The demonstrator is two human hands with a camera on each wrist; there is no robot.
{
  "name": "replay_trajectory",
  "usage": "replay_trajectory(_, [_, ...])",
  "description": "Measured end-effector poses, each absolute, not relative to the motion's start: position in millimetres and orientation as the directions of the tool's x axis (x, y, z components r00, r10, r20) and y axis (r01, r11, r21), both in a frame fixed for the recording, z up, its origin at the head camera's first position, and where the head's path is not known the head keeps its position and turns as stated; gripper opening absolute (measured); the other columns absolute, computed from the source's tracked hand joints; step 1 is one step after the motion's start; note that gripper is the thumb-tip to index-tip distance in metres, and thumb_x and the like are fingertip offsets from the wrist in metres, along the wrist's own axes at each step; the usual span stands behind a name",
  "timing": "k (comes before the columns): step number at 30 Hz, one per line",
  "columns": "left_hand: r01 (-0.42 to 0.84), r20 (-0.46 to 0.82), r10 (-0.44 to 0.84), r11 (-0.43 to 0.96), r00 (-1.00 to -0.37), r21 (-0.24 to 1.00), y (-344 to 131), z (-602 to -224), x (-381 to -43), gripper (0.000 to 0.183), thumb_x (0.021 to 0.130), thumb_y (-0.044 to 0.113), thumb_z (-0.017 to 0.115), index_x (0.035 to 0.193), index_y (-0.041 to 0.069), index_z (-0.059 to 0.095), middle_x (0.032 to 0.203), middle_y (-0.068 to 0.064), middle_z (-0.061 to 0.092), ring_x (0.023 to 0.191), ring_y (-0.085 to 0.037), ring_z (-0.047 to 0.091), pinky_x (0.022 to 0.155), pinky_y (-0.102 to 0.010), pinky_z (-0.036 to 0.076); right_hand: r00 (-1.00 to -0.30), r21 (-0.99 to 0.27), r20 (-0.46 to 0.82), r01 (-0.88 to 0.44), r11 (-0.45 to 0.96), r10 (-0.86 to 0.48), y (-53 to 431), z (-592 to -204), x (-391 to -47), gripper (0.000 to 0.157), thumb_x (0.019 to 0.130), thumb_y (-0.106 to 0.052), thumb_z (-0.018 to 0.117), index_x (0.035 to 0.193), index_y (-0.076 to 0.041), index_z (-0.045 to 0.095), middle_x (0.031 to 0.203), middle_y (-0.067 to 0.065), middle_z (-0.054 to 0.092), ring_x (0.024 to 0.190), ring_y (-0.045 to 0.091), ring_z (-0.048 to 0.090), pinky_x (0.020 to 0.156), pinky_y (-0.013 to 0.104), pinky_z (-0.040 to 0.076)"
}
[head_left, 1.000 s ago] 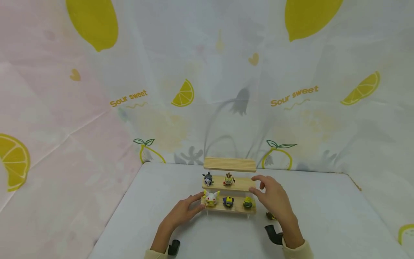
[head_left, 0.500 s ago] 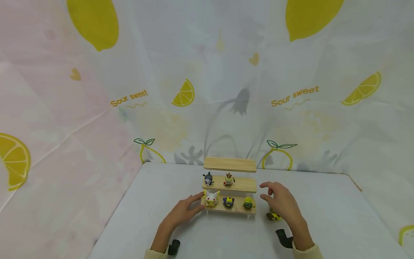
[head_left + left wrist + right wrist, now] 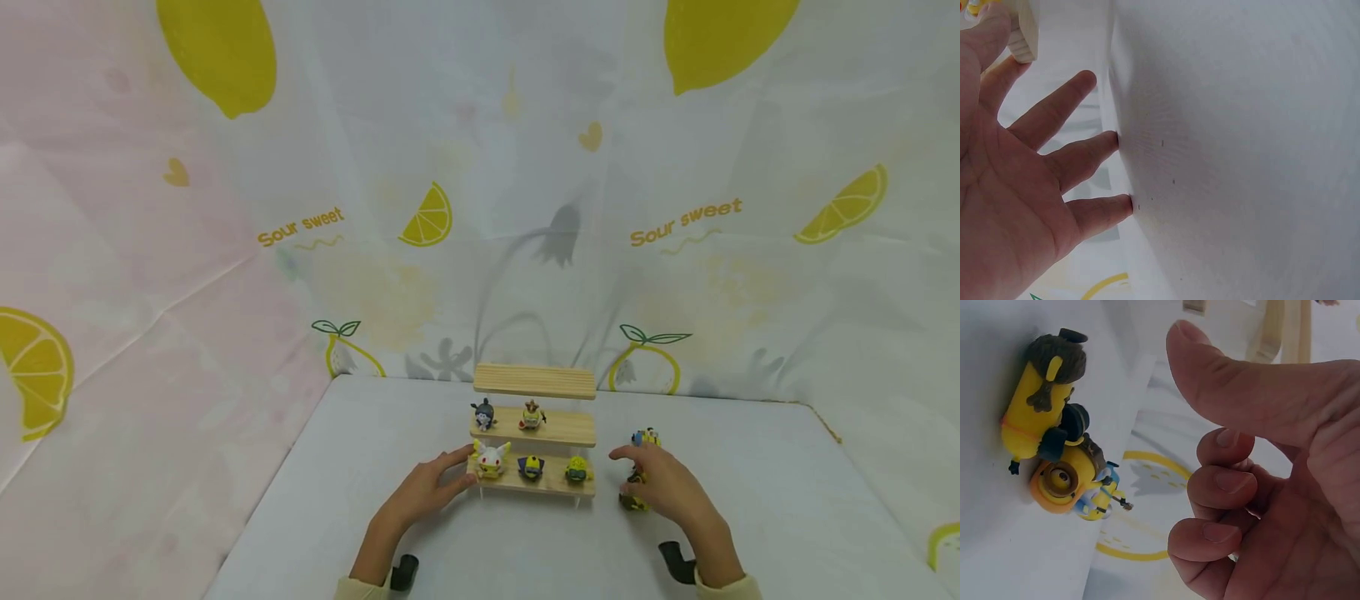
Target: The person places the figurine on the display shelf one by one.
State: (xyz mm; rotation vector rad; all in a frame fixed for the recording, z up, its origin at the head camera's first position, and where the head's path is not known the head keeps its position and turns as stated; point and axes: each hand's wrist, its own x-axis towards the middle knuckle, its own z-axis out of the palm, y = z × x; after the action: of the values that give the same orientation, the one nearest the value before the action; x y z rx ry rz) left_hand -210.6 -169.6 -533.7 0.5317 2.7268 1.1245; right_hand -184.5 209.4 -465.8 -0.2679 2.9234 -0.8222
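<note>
With thumb and index finger, my left hand (image 3: 423,493) pinches the left end of the lowest board of a wooden display shelf (image 3: 551,477); its other fingers spread straight, two tips down at the white table in the left wrist view. A white big-eared figurine (image 3: 491,460) sits by those fingers. My right hand (image 3: 672,490) holds nothing, fingers loosely curled, right of the shelf. Beside it in the right wrist view are small yellow toy figures: one with brown hair (image 3: 1041,400), one with a single goggled eye (image 3: 1063,478), and one with a tiny guitar (image 3: 1105,499).
Also on the lowest board are a blue-caped figurine (image 3: 531,467) and a green-goggled one (image 3: 577,469). The middle board carries a dark-haired figurine (image 3: 483,414) and a crowned one (image 3: 532,415). The top board (image 3: 535,381) is bare. A lemon-print cloth (image 3: 525,208) hangs behind.
My right hand has drawn away from the middle board's right end, moving right and down to the yellow figures, which show more now. My left hand stays at the lowest board.
</note>
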Motion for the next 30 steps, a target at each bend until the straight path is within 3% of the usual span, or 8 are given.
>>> replay_trajectory(9, [0.273, 0.004, 0.377, 0.662, -0.926, 0.698, -170.1, -535.6, -211.2, 0.060, 0.094, 0.058, 0.055, 0.145, 0.027, 0.051, 0.146, -0.007, 0.050, 0.136, -0.044, 0.039, 0.107, -0.068, 0.026, -0.959, -0.430, -0.104, -0.195, 0.881, -0.264, 216.5, -478.1, -185.2, 0.043, 0.066, -0.012, 0.091, 0.105, -0.016, 0.075, 0.106, 0.006, 0.064, 0.103, 0.029, 0.058, 0.088, 0.052, 0.050])
replay_trajectory(20, [0.275, 0.007, 0.379, 0.658, -0.925, 0.701, -170.3, -537.0, -212.1, 0.059, 0.095, 0.057, 0.056, 0.146, 0.027, 0.051, 0.146, -0.007, 0.050, 0.136, -0.043, 0.039, 0.107, -0.070, 0.024, -0.945, -0.318, -0.156, -0.227, 0.921, -0.287, 220.9, -493.7, -189.9, 0.033, 0.064, -0.011, 0.092, 0.093, -0.017, 0.077, 0.096, 0.001, 0.062, 0.094, 0.025, 0.058, 0.081, 0.050, 0.052])
replay_trajectory(30, [0.259, -0.009, 0.370, 0.667, -0.929, 0.699, -168.9, -534.1, -211.1, 0.060, 0.095, 0.057, 0.056, 0.146, 0.027, 0.051, 0.147, -0.006, 0.049, 0.136, -0.043, 0.039, 0.107, -0.072, 0.020, -0.957, -0.284, -0.079, -0.247, 0.926, -0.280, 224.2, -499.8, -185.9, 0.030, 0.064, -0.014, 0.092, 0.085, -0.021, 0.072, 0.085, -0.005, 0.055, 0.085, 0.018, 0.054, 0.074, 0.042, 0.052])
